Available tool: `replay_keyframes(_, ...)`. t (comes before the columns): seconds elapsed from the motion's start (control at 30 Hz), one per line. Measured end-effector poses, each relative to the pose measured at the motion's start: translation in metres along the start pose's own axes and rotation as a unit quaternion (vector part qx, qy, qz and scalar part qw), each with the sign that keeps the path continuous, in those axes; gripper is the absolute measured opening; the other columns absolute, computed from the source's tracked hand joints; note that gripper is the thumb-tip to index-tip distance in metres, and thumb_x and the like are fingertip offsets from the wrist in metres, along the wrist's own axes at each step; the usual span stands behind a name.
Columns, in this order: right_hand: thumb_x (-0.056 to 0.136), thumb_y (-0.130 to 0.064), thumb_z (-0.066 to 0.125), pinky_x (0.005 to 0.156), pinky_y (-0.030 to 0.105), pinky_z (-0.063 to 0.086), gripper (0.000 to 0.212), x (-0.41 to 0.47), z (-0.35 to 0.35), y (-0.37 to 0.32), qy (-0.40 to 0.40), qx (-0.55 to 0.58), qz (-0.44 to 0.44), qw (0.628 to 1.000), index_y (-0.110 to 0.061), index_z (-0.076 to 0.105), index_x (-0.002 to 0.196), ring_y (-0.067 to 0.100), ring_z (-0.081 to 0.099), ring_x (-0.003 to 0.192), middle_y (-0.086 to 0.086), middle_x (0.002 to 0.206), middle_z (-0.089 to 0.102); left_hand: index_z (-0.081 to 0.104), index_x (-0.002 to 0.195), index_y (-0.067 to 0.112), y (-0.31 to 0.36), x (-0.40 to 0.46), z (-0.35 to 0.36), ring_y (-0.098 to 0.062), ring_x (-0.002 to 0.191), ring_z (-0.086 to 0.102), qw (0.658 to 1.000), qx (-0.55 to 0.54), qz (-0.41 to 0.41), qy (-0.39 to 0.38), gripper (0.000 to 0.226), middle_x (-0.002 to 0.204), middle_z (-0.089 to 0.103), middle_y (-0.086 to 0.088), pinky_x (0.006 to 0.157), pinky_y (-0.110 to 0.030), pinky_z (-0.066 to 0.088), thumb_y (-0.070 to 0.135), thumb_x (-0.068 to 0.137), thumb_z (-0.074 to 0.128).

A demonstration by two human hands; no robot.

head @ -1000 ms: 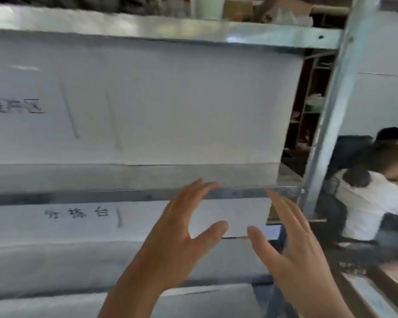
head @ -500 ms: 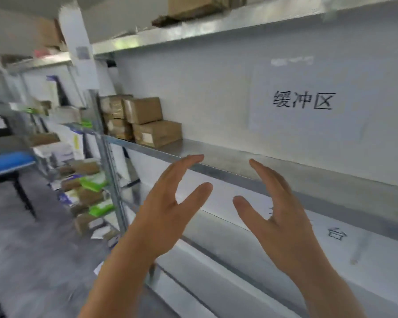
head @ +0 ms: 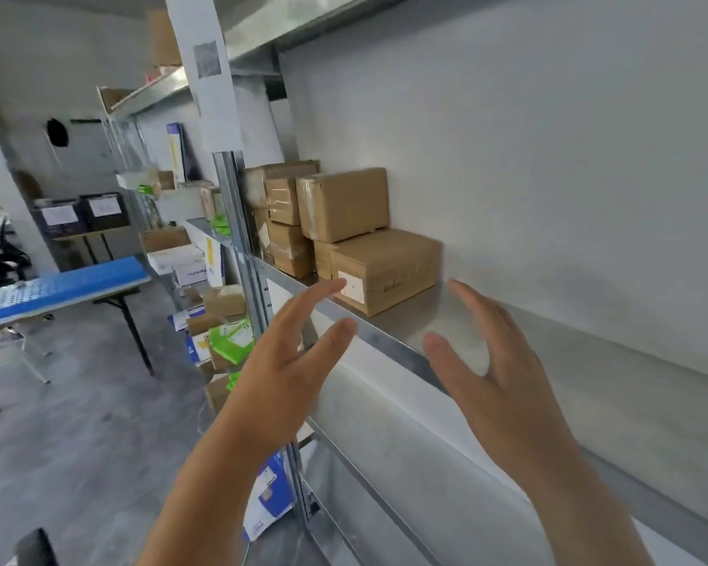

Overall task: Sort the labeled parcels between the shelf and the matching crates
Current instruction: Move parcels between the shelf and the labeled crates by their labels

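Note:
Several brown cardboard parcels are stacked at the left end of the metal shelf (head: 385, 341). The nearest parcel (head: 385, 267) carries a white label on its front face, and another parcel (head: 344, 204) sits on top of it. My left hand (head: 287, 361) is raised with straight fingers, its fingertips just in front of the labeled parcel and apart from it. My right hand (head: 495, 369) is held up over the bare shelf board to the right of the stack, fingers spread, holding nothing.
A steel upright post (head: 242, 239) stands left of the stack. More boxes and green packets (head: 229, 341) fill the shelves beyond it. A blue perforated table (head: 58, 288) stands at the left, with dark crates (head: 82, 214) on a stand behind it.
My view has swung left along the shelf, from a bare section to the parcel stack, which is now much closer. Both hands stay raised and empty, now near the labeled parcel.

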State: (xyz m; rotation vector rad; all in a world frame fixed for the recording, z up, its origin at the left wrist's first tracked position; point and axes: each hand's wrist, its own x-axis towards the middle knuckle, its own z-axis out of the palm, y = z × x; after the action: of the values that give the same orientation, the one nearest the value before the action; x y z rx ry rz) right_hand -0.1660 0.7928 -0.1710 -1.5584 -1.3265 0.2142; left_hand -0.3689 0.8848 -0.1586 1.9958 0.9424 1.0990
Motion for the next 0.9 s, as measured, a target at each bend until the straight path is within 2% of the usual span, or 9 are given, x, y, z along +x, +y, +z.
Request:
replay_keyframes(0.1, 0.093, -0.063, 0.054, 0.104, 0.022, 0.028, 0.064, 0.052, 0.022, 0.005, -0.008, 0.009, 0.023, 1.0, -0.051, 0.036, 0.154, -0.016, 0.03, 0.135, -0.031, 0.158, 0.036, 0.045, 0.141, 0.059, -0.023, 0.055, -0.002, 0.019, 0.122, 0.042, 1.0, 0.005, -0.009, 0.013, 0.052, 0.144, 0.048, 0.032, 0.097, -0.019, 0.038, 0.074, 0.092, 0.047)
replay_keyframes(0.23, 0.095, -0.059, 0.056, 0.111, 0.03, 0.033, 0.066, 0.099, 0.055, 0.017, -0.007, 0.005, 0.081, 0.997, -0.048, 0.035, 0.157, -0.002, 0.035, 0.146, -0.025, 0.16, 0.038, 0.047, 0.139, 0.055, -0.058, 0.114, 0.003, -0.007, 0.121, 0.06, 1.0, -0.013, -0.025, 0.014, 0.051, 0.141, 0.057, 0.019, 0.107, -0.043, 0.049, 0.072, 0.091, 0.046)
replay_keyframes(0.3, 0.096, -0.062, 0.055, 0.114, 0.032, 0.036, 0.064, 0.116, 0.071, 0.019, 0.011, 0.005, 0.121, 0.993, -0.046, 0.039, 0.156, 0.004, 0.042, 0.145, -0.022, 0.154, 0.047, 0.049, 0.135, 0.054, -0.069, 0.138, 0.007, 0.0, 0.114, 0.062, 0.998, -0.045, -0.027, 0.016, 0.042, 0.132, 0.062, 0.014, 0.101, -0.038, 0.051, 0.066, 0.094, 0.047)
replay_keyframes(0.4, 0.1, -0.062, 0.047, 0.088, 0.019, 0.044, 0.03, 0.133, 0.089, 0.017, 0.047, 0.021, 0.173, 0.984, -0.043, 0.063, 0.118, -0.003, 0.062, 0.11, -0.028, 0.11, 0.067, 0.057, 0.128, 0.043, -0.077, 0.162, 0.016, 0.004, 0.081, 0.064, 0.994, -0.095, -0.04, 0.018, 0.03, 0.093, 0.068, 0.013, 0.078, -0.032, 0.054, 0.055, 0.102, 0.048)
replay_keyframes(0.47, 0.098, -0.07, 0.04, 0.081, 0.026, 0.047, 0.037, 0.139, 0.097, 0.01, 0.083, 0.018, 0.172, 0.981, -0.038, 0.059, 0.095, 0.002, 0.064, 0.09, -0.024, 0.085, 0.064, 0.066, 0.114, 0.035, -0.079, 0.173, 0.023, 0.0, 0.075, 0.063, 0.993, -0.114, -0.04, -0.016, 0.028, 0.078, 0.065, 0.014, 0.07, -0.027, 0.05, 0.053, 0.102, 0.047)
replay_keyframes(0.6, 0.103, -0.06, 0.039, 0.074, 0.045, 0.058, 0.05, 0.131, 0.098, -0.003, 0.169, 0.045, 0.216, 0.96, -0.019, 0.068, 0.107, 0.025, 0.072, 0.087, 0.005, 0.09, 0.074, 0.069, 0.111, 0.035, -0.074, 0.184, 0.034, -0.005, 0.089, 0.07, 0.979, -0.13, -0.029, -0.157, 0.034, 0.094, 0.073, 0.016, 0.066, -0.018, 0.056, 0.055, 0.104, 0.042)
replay_keyframes(0.7, 0.105, -0.036, 0.051, 0.055, 0.025, 0.056, 0.022, 0.107, 0.082, -0.014, 0.238, 0.076, 0.234, 0.94, -0.033, 0.07, 0.116, 0.013, 0.074, 0.081, 0.002, 0.102, 0.073, 0.06, 0.128, 0.043, -0.058, 0.18, 0.038, -0.001, 0.093, 0.068, 0.967, -0.123, 0.02, -0.221, 0.027, 0.107, 0.07, 0.019, 0.068, -0.013, 0.056, 0.043, 0.105, 0.047)
replay_keyframes(0.8, 0.099, -0.022, 0.065, 0.063, 0.005, 0.048, 0.05, 0.064, 0.049, -0.025, 0.309, 0.044, 0.213, 0.926, -0.03, 0.056, 0.147, -0.006, 0.067, 0.077, -0.008, 0.098, 0.069, 0.054, 0.133, 0.052, -0.032, 0.165, 0.037, 0.012, 0.099, 0.061, 0.942, -0.143, 0.105, -0.285, 0.05, 0.117, 0.065, 0.032, 0.067, -0.002, 0.048, 0.015, 0.1, 0.054)
replay_keyframes(0.9, 0.096, -0.01, 0.065, 0.07, 0.005, 0.047, 0.063, 0.005, 0.008, -0.052, 0.345, -0.017, 0.193, 0.918, -0.029, 0.051, 0.154, -0.005, 0.065, 0.072, -0.005, 0.086, 0.066, 0.048, 0.138, 0.06, 0.007, 0.133, 0.048, 0.008, 0.111, 0.061, 0.9, -0.161, 0.189, -0.357, 0.078, 0.128, 0.058, 0.034, 0.073, -0.012, 0.055, -0.002, 0.092, 0.053)
